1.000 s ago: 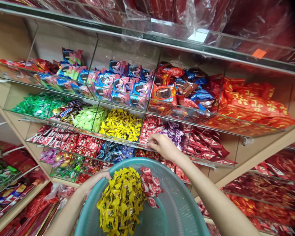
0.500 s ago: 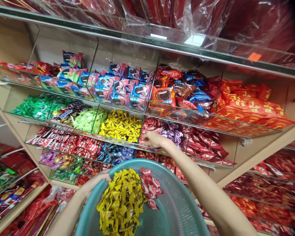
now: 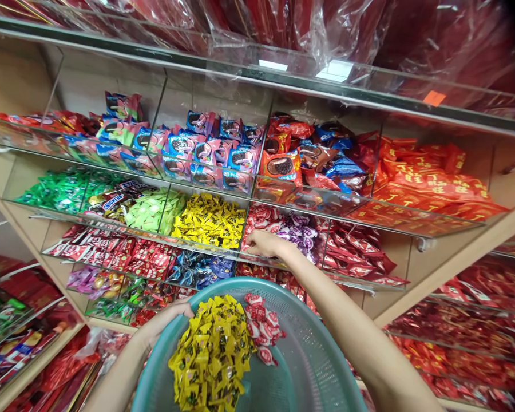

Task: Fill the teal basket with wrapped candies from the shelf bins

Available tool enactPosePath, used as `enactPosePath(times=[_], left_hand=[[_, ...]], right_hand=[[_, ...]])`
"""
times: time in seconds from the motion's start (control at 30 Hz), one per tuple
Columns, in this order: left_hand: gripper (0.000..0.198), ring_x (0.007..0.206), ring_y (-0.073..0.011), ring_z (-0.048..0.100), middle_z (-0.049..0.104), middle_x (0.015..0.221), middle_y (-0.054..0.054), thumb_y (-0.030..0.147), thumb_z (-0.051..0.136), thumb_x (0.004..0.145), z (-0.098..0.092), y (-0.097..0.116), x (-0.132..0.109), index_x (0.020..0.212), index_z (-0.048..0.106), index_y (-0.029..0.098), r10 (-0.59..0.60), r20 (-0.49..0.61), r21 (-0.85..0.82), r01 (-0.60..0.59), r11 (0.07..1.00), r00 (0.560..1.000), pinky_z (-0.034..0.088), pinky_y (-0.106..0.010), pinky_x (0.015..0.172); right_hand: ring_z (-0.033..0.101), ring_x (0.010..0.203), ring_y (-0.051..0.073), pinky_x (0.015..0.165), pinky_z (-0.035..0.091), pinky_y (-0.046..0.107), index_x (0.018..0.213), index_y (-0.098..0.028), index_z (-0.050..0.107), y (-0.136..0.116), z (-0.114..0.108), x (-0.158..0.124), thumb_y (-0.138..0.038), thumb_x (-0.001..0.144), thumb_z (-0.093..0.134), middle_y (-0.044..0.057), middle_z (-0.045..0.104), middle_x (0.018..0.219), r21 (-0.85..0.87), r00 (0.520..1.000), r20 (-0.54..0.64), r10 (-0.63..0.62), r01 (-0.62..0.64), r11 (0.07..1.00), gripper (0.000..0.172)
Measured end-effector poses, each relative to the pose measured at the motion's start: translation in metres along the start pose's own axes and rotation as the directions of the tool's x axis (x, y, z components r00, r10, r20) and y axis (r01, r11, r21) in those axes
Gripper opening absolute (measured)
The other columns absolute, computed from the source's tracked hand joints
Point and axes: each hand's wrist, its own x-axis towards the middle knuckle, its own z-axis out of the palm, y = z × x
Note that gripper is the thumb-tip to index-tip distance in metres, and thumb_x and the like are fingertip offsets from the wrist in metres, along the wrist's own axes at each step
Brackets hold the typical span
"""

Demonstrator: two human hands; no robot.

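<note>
My left hand [image 3: 171, 316] is closed on the left rim of a green plastic colander basin [image 3: 326, 332], its thumb over the edge. Inside the basin lies a big heap of yellow-wrapped candies [image 3: 212, 355], with a small cluster of red-and-white wrapped candies [image 3: 264, 326] beside it. My right hand [image 3: 264, 243] reaches over the basin into a shelf compartment of red-and-white candies [image 3: 261, 216]. Its fingers are curled down among them, and the fingertips are partly hidden. Purple-and-white candies [image 3: 298, 233] lie just right of this hand, yellow ones [image 3: 210, 220] to its left.
Clear dividers and a front lip [image 3: 206, 243] bound the compartments. The shelf above, holding blue-and-pink cookie packs [image 3: 206, 151] and orange-red packets [image 3: 420, 171], overhangs my right hand. Green candies [image 3: 60, 189] fill the far left. More stocked shelves [image 3: 467, 332] stand at the right.
My right hand has dipped slightly lower and left into the red-and-white candies, its fingers more curled. The view has shifted a little. The basin and its contents look the same.
</note>
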Motion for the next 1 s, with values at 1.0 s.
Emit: enactPosePath(times=[1.0], left_hand=[[0.019,0.045,-0.0083,0.036,0.041,0.053,0.007,0.016,0.041,0.047,0.0,0.005,0.031,0.065,0.047,0.017,0.061,-0.08,0.548,-0.008,0.836,0.995,0.03,-0.019,0.042]], right_hand=[[0.054,0.089,0.021,0.067,0.033,0.025,0.096,-0.017,0.055,0.016,0.122,-0.098,-0.035,0.079,0.05,0.009,0.059,0.094,-0.014,0.942,0.064,0.33,-0.33,0.944,0.025]])
